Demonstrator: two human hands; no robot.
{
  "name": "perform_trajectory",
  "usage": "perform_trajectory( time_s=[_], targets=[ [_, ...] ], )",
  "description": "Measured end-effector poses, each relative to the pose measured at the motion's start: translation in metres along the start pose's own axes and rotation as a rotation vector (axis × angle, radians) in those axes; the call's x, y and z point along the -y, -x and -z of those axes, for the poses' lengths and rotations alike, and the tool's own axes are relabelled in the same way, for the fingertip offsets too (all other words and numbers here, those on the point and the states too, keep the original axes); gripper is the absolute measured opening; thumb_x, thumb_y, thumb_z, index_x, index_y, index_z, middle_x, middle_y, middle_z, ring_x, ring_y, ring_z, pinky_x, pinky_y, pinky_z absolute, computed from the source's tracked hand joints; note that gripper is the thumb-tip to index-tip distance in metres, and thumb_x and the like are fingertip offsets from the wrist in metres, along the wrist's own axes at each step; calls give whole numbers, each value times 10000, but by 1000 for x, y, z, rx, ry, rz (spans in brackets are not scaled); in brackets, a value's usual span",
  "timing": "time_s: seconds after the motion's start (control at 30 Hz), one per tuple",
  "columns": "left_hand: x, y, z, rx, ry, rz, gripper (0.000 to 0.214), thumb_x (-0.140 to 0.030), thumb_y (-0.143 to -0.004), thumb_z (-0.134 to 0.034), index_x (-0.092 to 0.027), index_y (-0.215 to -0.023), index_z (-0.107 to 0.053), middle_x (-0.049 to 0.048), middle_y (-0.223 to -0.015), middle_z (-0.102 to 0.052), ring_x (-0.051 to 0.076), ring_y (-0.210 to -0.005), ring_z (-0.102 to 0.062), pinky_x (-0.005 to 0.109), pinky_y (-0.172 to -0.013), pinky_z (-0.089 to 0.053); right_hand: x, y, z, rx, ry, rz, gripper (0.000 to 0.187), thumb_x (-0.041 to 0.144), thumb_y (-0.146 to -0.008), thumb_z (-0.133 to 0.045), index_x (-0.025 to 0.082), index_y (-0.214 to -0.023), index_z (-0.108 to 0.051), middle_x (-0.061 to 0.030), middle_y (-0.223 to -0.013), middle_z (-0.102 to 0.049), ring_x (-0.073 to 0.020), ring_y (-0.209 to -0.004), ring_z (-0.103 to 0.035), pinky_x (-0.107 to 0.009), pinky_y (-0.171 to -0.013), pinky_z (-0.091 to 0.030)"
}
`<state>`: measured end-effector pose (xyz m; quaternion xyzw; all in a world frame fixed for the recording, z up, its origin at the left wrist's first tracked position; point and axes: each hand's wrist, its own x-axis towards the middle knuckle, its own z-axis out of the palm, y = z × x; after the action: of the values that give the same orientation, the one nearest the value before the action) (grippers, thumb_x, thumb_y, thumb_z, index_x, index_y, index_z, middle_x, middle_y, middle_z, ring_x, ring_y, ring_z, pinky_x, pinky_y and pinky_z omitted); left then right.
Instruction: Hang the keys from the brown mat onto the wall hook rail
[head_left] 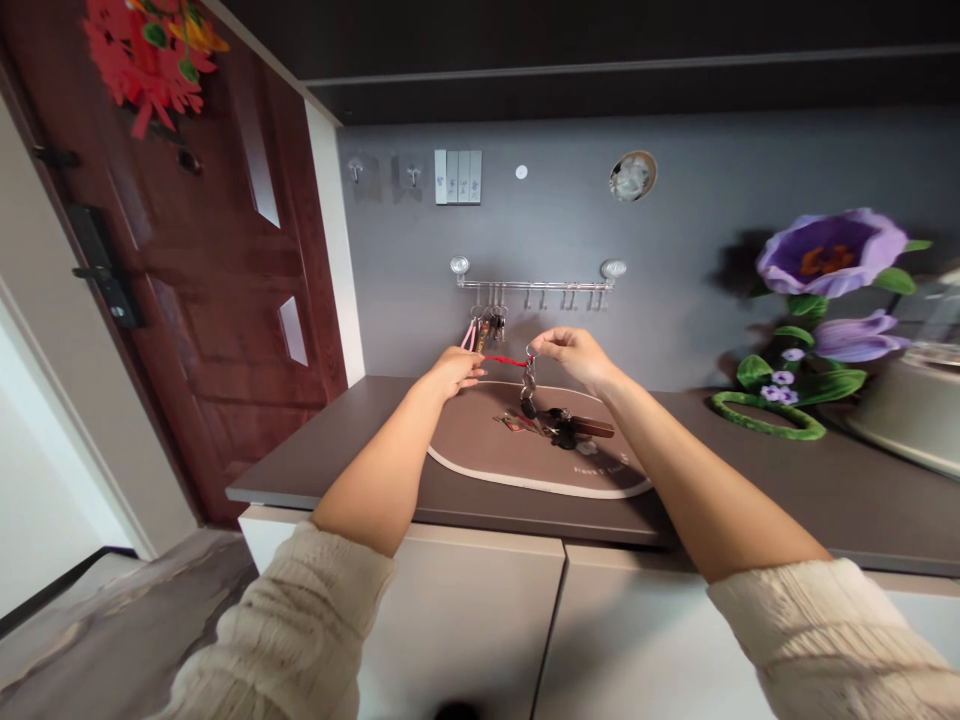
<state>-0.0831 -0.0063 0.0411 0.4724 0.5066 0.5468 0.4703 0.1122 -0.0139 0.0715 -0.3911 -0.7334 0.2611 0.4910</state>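
Above the mat, my right hand (pixel 576 357) is closed, thumb and finger pinching the metal ring of a bunch of keys (pixel 529 384). The keys hang down from it, their lower end near the things on the mat. A red cord (pixel 504 360) runs sideways from that ring to my left hand (pixel 457 372). My left hand seems to pinch the cord's other end, which its fingers partly hide. Below lies another bunch of keys (pixel 562 430) with a brown strip (pixel 592 427) on the brown oval mat (pixel 495 474).
A clear rail with hooks (pixel 540 287) is fixed to the grey wall; several keys (pixel 496 322) hang at its left. Purple fabric flowers (pixel 829 250) and a pale lampshade-like object (pixel 907 405) stand on the right of the counter (pixel 315 440). A dark red door (pixel 217 290) is on the left.
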Motion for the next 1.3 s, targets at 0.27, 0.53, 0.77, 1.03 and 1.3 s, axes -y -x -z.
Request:
perform_trajectory(
  time_s=[0.27,0.53,0.77,1.03,1.3],
  targets=[
    [4,5,-2,66,-370,-160,42,-135,-641,-593,-141,-599,-592,-1,-522,-547,104,-519,-499,251,-585,-409,-3,-2,-2,-20,-13,20,192,334,-666,-630,148,-705,-604,-46,-784,-642,-139,-760,-557,-321,-788,-406],
    [6,4,-4,19,-411,-279,77,-126,-624,-593,-141,-549,-593,-4,-516,-540,100,-500,-465,267,-622,-397,-5,-6,-1,-62,-113,40,196,328,-668,-633,145,-720,-587,-51,-795,-638,-127,-744,-552,-304,-771,-415],
    [8,3,-10,40,-277,-431,44,-179,-679,-570,-142,-667,-590,-1,-594,-552,90,-549,-487,244,-630,-394,2,-7,1,-90,-109,48,247,375,-659,-633,145,-726,-574,-51,-784,-628,-125,-729,-539,-292,-727,-414],
    [12,6,-24,75,-208,-490,120,-267,-747,-511,-150,-757,-537,-30,-570,-491,59,-466,-438,195,-503,-355,6,-17,6,-107,-93,64,243,389,-649,-629,162,-713,-568,-5,-685,-582,-92,-607,-476,-252,-615,-391],
    [16,12,-29,-73,-562,-687,194,-298,-772,-436,-161,-726,-565,-19,-573,-533,92,-538,-454,215,-552,-332,-1,-41,14,-150,-197,51,202,324,-630,-660,149,-664,-564,22,-581,-534,-68,-514,-443,-241,-561,-408]
  ],
)
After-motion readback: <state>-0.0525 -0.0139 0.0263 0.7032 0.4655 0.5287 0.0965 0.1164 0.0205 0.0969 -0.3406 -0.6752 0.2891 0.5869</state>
